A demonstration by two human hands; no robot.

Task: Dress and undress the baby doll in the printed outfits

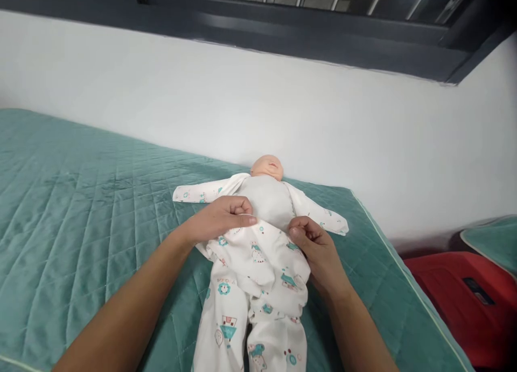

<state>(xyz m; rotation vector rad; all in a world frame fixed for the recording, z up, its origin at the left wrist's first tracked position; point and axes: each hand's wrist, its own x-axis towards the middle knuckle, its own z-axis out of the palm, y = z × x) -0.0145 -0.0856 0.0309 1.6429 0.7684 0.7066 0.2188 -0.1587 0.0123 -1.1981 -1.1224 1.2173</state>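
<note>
A baby doll [267, 167] lies on its back on the green quilted bed [81, 199], head toward the wall. It wears a white printed sleepsuit [258, 264] that is open over its grey chest [269, 199]. My left hand [224, 216] is closed, pinching the left edge of the sleepsuit at the doll's waist. My right hand [313, 243] is closed too, gripping the right edge of the sleepsuit. The sleeves are spread out to both sides and the legs point toward me.
A white wall [283, 103] runs behind the bed, with a dark window frame [283, 33] above. A red box-like object [464, 302] sits beside the bed at the right, next to another green cushion [495, 240].
</note>
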